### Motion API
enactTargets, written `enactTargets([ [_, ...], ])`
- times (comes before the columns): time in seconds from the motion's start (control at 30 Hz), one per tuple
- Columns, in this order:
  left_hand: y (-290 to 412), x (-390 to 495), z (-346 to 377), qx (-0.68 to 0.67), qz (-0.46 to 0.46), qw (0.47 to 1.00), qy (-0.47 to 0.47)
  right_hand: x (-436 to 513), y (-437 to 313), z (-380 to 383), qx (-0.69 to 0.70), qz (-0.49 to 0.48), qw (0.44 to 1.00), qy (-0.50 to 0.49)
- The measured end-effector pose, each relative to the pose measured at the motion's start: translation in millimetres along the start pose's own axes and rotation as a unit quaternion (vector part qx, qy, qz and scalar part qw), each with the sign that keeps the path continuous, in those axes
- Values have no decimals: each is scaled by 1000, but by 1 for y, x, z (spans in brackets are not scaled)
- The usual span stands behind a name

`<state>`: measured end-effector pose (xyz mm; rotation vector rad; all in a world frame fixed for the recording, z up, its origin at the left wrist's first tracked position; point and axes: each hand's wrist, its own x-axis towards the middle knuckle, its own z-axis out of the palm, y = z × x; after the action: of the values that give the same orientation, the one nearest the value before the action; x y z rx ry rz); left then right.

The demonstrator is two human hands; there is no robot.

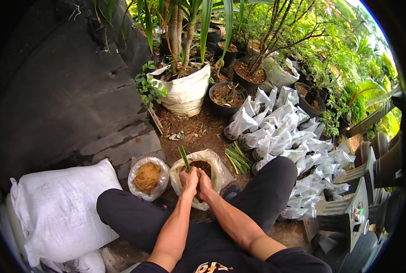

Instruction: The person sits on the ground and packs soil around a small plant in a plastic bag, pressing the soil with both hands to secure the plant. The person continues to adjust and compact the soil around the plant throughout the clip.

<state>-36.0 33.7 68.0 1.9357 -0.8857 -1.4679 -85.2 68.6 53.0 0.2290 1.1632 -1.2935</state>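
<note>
A green leaf cutting, apparently snake plant, stands up out of my left hand, its lower end hidden by the fingers. Pressed against it from the right is my right hand, cupped around the same base with some dark soil between the palms. Both hands are over a clear plastic bag with a rolled-open mouth and dark soil inside. More cut leaves, green with yellow edges, lie on the ground just right of the bag. To the left, a smaller plastic bag holds brown fibre.
Several plastic-covered potted plants crowd the right side. A stuffed white sack lies at my left. Ahead are a white planter bag with a tall plant and a black pot. Slatted furniture stands far right.
</note>
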Motion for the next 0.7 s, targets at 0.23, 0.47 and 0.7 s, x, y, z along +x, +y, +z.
enactTargets([
  [0.23, -5, 0, -2, 165, 157, 973, -27, 14, 1, -6, 67, 40, 997, -30],
  [0.47, -36, 17, 9, -39, 45, 995, -82, 10, -6, -12, -269, -164, 945, 91],
  [0.7, -33, 33, 2, -265, -134, 943, -150, -11, -3, -5, -491, -289, 818, 74],
])
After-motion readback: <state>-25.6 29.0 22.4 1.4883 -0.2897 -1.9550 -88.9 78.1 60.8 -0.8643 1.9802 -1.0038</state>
